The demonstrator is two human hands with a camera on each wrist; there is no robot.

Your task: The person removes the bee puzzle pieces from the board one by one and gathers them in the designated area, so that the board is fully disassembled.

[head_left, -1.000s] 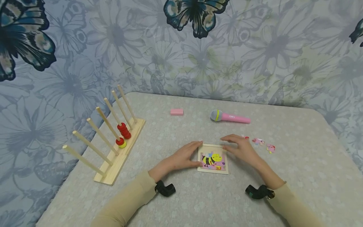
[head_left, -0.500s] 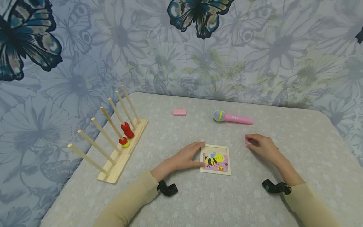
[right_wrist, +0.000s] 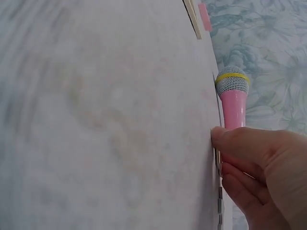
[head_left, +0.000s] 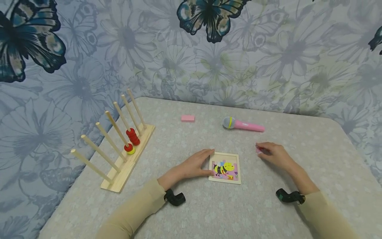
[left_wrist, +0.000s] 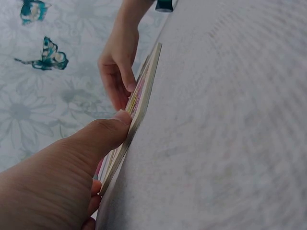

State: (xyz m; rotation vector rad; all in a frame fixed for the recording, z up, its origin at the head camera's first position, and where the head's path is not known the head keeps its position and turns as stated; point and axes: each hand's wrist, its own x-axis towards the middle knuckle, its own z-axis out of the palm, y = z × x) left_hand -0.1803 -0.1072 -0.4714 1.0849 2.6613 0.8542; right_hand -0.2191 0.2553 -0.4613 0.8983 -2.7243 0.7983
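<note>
A small wooden puzzle board (head_left: 225, 157) with a bee picture lies in the middle of the table; the upper strip of its tray shows bare wood. My left hand (head_left: 192, 166) grips the board's left side, thumb on the lower left rim and fingers at the upper left corner. To the right of the board, my right hand (head_left: 278, 156) pinches a pink puzzle piece (head_left: 258, 150) at the tabletop, mostly covered by the fingers. In the right wrist view, other thin puzzle pieces (right_wrist: 220, 206) lie edge-on beneath that hand.
A pink toy microphone (head_left: 246, 125) lies behind the right hand. Farther back is a pink block (head_left: 187, 118). On the left stands a wooden peg rack (head_left: 125, 166) with upright rods, red rings (head_left: 133, 136) and a yellow ring (head_left: 131, 151).
My right hand has left the board's right side, moved right to the loose pieces and taken a pink puzzle piece between its fingers. My left hand has stayed on the board.
</note>
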